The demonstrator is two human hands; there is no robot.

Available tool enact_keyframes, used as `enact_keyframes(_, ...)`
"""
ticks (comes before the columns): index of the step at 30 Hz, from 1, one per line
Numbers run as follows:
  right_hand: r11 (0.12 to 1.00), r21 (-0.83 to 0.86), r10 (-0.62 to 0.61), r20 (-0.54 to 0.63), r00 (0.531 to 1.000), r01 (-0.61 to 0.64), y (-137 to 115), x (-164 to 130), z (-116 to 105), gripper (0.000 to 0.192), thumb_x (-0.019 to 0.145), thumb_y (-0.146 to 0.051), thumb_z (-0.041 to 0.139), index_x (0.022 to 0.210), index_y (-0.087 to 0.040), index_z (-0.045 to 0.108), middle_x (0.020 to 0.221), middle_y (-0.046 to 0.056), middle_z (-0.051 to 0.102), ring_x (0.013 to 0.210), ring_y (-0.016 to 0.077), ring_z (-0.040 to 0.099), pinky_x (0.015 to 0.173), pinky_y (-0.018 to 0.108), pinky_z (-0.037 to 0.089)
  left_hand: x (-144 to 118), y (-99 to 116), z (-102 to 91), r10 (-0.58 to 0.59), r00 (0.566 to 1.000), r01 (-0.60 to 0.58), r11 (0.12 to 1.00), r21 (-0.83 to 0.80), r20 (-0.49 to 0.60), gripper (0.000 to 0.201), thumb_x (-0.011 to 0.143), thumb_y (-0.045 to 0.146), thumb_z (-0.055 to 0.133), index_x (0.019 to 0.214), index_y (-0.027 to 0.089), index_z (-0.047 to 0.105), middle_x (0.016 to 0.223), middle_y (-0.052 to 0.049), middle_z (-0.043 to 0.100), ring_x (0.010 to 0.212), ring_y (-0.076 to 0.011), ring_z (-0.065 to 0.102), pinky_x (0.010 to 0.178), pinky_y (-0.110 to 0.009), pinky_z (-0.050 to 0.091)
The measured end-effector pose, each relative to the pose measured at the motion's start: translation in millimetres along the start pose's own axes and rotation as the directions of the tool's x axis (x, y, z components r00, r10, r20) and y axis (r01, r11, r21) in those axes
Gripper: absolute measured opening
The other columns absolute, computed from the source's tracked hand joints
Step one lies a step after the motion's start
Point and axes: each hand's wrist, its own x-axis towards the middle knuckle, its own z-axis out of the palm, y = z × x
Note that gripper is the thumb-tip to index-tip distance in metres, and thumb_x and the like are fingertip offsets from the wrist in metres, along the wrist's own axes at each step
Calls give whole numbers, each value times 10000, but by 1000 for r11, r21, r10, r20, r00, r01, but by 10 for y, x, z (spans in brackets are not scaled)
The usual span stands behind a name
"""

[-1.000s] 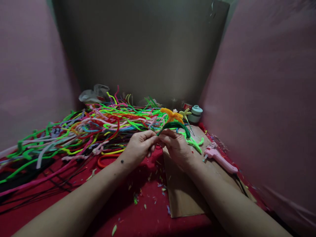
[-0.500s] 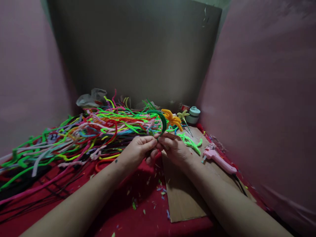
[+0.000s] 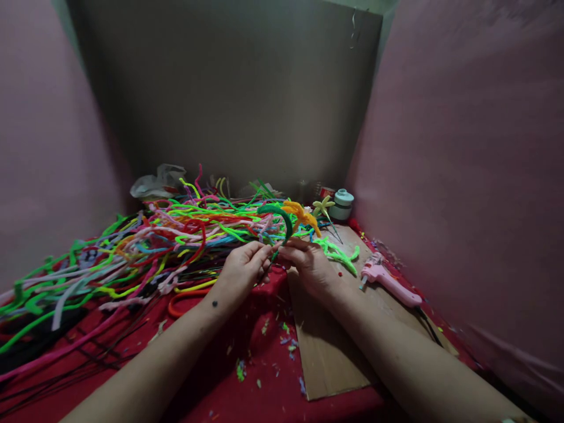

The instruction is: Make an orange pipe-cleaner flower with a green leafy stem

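No legible text, labels, brands or numbers anywhere. Small red item (image 3: pixel 326 192) at far right: markings too blurred to read.

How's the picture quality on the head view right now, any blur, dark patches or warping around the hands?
Head view: dim overall, with the brown backboard falling into shadow; wide-angle warping bends the pink side walls; left hand and right hand are fairly sharp around the dark green pipe cleaner; forearms shade the red cloth; no glare; the pipe cleaner pile softens leftward.
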Motion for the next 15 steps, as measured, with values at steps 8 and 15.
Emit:
enact_keyframes(8, 998, 21, 58, -17, 998, -57, 19, -18, 24, 70, 638, -224, 713, 632, -160, 683, 621, -26, 605, 626, 114, 521, 675, 261, 404, 5, 78, -32, 4, 1000, -4, 1000, 2, -31, 287, 745, 417, 583, 784, 134, 566, 597, 38, 538, 484, -79, 484, 495, -211, 389)
enact_keyframes(15, 999, -36, 37, 43, 998, -35, 42, -10, 8, 74, 667, -228, 683, 679, -160, 706, 650, -11, 623, 645, 126, 517, 708, 283, 397, -15, 90, -10, 18, 996, -16, 1000, 22, -86, 263, 711, 384, 603, 772, 128, 586, 575, 42, 542, 484, -73, 460, 488, -200, 367)
